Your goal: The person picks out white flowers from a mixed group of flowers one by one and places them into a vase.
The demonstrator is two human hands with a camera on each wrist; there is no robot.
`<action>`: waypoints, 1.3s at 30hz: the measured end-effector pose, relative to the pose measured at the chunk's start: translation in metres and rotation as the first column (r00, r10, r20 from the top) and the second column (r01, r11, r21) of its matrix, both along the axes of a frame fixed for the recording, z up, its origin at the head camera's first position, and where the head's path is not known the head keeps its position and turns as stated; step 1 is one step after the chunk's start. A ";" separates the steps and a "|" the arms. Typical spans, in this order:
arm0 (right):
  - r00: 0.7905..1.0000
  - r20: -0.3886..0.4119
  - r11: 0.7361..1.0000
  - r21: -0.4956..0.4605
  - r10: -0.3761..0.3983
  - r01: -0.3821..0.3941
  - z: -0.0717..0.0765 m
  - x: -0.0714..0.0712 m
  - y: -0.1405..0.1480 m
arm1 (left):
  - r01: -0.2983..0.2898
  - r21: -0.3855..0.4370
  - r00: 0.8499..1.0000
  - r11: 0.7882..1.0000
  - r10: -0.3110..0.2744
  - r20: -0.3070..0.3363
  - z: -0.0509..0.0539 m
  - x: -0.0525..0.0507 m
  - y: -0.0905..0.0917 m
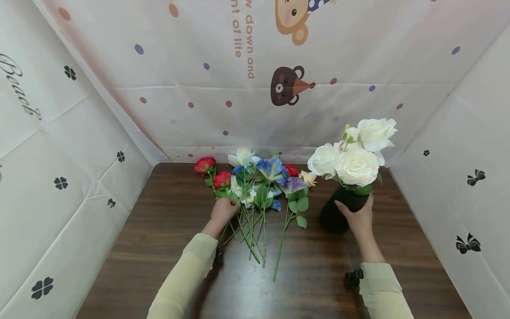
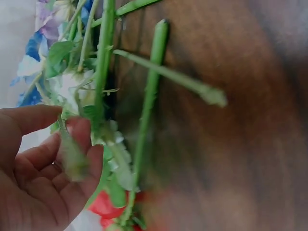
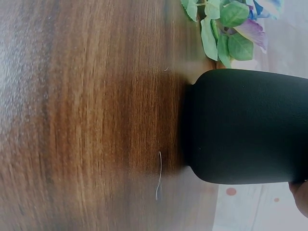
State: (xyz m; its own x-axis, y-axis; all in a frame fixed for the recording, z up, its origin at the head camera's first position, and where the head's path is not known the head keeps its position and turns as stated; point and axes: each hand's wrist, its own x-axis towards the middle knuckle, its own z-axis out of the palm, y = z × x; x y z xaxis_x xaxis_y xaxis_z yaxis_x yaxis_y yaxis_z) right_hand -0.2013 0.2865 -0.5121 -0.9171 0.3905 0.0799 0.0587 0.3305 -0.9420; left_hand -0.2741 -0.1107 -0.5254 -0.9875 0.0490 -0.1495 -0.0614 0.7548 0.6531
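My left hand (image 1: 224, 213) is at the left side of a pile of artificial flowers; in the left wrist view the hand (image 2: 53, 168) pinches a thin green stem (image 2: 72, 151) between thumb and fingers. More green stems (image 2: 147, 106) lie beside it. With thumb and fingers spread around its upper part, my right hand (image 1: 360, 221) grips a black vase (image 1: 336, 212). White flowers (image 1: 357, 166) stand in the vase. The right wrist view shows the vase (image 3: 250, 127) with its base at the table, and only a bit of the hand (image 3: 301, 197).
Red flowers (image 1: 205, 165) lie at the pile's left, with blue flowers (image 1: 272, 169), a purple flower (image 1: 293, 185) and a cream flower (image 1: 308, 178) towards its right. Stems point towards the front of the wooden table (image 1: 159, 235). Printed cloth walls (image 1: 167, 115) stand behind and at both sides.
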 end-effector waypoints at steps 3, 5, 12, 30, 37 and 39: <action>1.000 -0.004 1.000 -0.012 -0.004 0.004 0.001 0.001 0.000 | 0.008 -0.081 0.999 0.997 -0.012 -0.044 0.006 0.001 0.002; 1.000 -0.009 1.000 -0.016 -0.008 0.008 0.001 0.001 -0.001 | 0.017 -0.128 0.996 0.992 -0.029 -0.089 0.011 0.002 0.003; 1.000 -0.001 1.000 0.001 0.000 0.000 0.000 0.003 -0.002 | 0.087 -0.112 0.985 0.990 -0.102 -0.140 0.016 0.015 0.013; 1.000 -0.026 1.000 -0.011 0.000 0.000 0.001 0.000 -0.003 | 0.160 -0.042 0.987 0.986 -0.161 -0.027 0.004 0.021 0.027; 1.000 -0.013 1.000 -0.009 -0.007 0.007 0.000 0.000 -0.003 | 0.017 0.188 0.999 0.982 -0.026 0.043 0.003 0.008 0.024; 1.000 -0.012 1.000 -0.007 -0.009 0.008 0.000 0.001 -0.004 | -0.033 0.264 0.997 0.964 0.011 0.082 0.001 0.003 0.023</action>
State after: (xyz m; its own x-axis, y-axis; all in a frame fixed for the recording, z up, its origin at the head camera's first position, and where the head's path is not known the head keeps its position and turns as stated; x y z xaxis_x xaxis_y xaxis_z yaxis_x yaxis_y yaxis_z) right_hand -0.2008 0.2826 -0.5118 -0.9128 0.3988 0.0883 0.0501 0.3238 -0.9448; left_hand -0.2714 -0.0877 -0.5242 -0.9743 0.0757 -0.2121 -0.1360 0.5532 0.8219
